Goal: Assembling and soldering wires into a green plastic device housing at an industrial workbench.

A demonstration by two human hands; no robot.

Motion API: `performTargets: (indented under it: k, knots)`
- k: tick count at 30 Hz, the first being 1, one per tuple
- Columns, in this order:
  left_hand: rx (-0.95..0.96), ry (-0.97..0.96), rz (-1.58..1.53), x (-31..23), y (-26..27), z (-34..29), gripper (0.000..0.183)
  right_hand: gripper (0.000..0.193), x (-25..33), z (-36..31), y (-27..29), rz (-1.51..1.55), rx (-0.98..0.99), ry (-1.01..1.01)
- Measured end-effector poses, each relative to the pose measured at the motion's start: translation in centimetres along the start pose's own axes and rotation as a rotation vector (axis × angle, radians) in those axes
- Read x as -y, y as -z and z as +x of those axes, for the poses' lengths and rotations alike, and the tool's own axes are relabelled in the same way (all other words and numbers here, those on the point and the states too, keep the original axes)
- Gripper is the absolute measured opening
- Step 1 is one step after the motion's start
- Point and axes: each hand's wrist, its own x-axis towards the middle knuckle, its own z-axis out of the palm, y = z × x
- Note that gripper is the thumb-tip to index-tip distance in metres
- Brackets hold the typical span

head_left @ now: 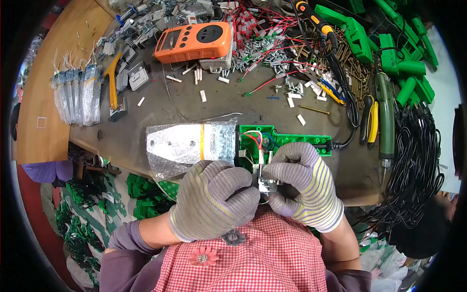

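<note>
- Right grip [306, 182] pinches the small metal part [264, 186]; it looks light and hard.
- Left grip [216, 197] curls beside it (can't tell what's inside).
- Best held by its edges.

Green housing [293, 138] lying open; small silvery part [264, 186] beside.

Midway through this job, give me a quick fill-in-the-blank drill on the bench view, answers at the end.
1. The orange multimeter lies to the ____ of the green electric screwdriver.
2. The left hand and right hand both wear striped ____.
3. The black cord leaves the open green casing toward the picture's ____ side.
4. The checked apron is white and ____.
Missing words: left; gloves; right; red.
</note>
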Motion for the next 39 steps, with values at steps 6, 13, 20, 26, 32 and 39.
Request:
performTargets:
  k: [6,13,20,26,32,39]
  knots:
    - [0.081,0.005,0.087,0.2,2.9,0.7,0.026,0.033,-0.2,0.2,0.1,-0.016,0.062,0.056]
    - [0.413,-0.143,0.101,1.9,4.3,3.1,0.019,0.016,0.4,0.2,-0.3,-0.143,0.203,0.040]
    - [0.521,-0.126,0.057,3.2,4.4,3.7,0.019,0.042,0.5,-1.2,-1.0,0.117,0.041,-0.088]
    - [0.453,-0.081,0.040,3.6,3.9,4.4,0.014,0.055,0.9,-1.4,-0.4,0.171,0.112,-0.208]
    - [0.616,0.147,-0.077,2.3,3.9,6.7,0.024,0.061,1.0,-0.1,-0.5,0.103,0.130,-0.142]
    - [0.648,0.226,0.139,0.2,3.0,6.4,0.026,0.070,0.3,-0.9,0.3,0.249,0.191,-0.242]
